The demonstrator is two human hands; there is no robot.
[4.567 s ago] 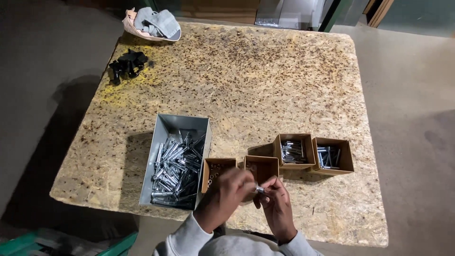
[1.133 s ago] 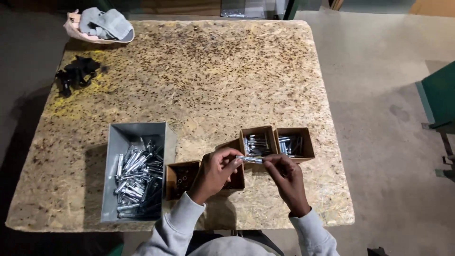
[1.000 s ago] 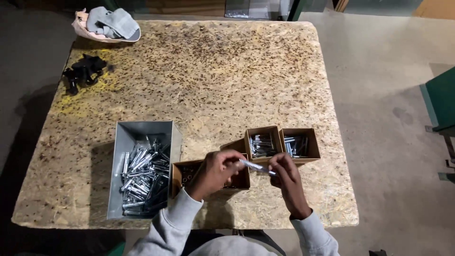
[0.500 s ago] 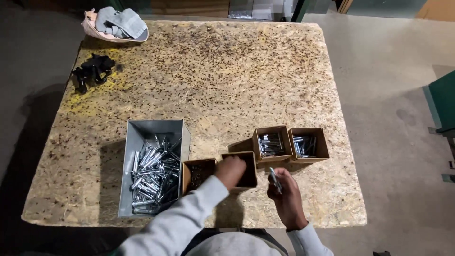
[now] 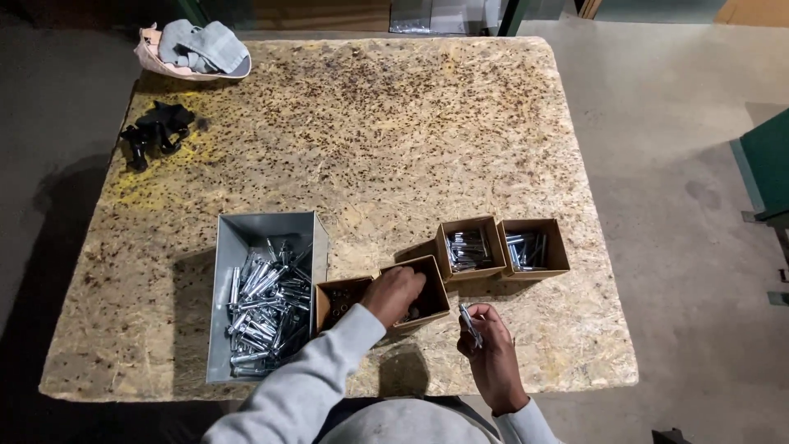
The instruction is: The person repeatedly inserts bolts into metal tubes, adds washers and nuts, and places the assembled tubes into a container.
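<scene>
Head view: left hand (image 5: 394,293) reaches into a small brown box (image 5: 421,289) just right of the grey bin (image 5: 261,238), fingers hidden inside; right hand (image 5: 491,349), near that box, pinches a silver bolt (image 5: 470,324) above the surface (image 5: 370,131).

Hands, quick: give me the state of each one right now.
Left hand: reaching into a small brown box; fingers hidden inside, so its grip cannot be told.
Right hand: closed on a metal bolt, held above the table.

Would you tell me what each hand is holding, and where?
The right hand pinches a silver bolt near its lower end; the left hand reaches into a cardboard box, contents unclear.
</scene>
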